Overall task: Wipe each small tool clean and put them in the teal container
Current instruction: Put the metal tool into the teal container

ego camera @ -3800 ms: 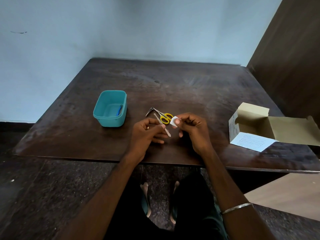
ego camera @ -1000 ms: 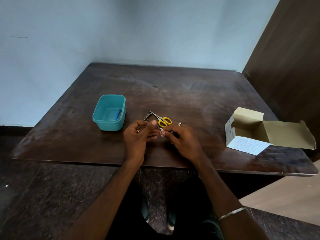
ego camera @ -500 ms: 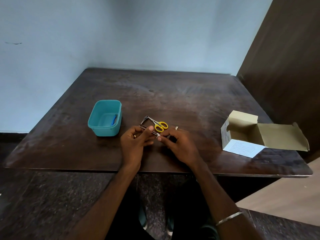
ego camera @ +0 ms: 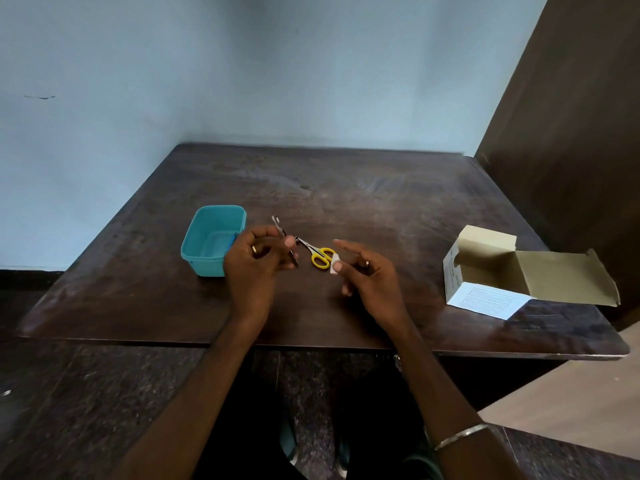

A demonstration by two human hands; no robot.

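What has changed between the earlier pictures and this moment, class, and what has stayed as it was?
The hands have drawn apart: the left hand carries the thin metal tool toward the teal container, while the right hand pulls away, pinching the white wipe. The yellow-handled scissors, the container and the open cardboard box kept their places.

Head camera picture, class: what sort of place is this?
Probably a plain room at home or in an office: a worn dark wooden table in a corner, a bare pale blue wall, and a speckled stone floor.
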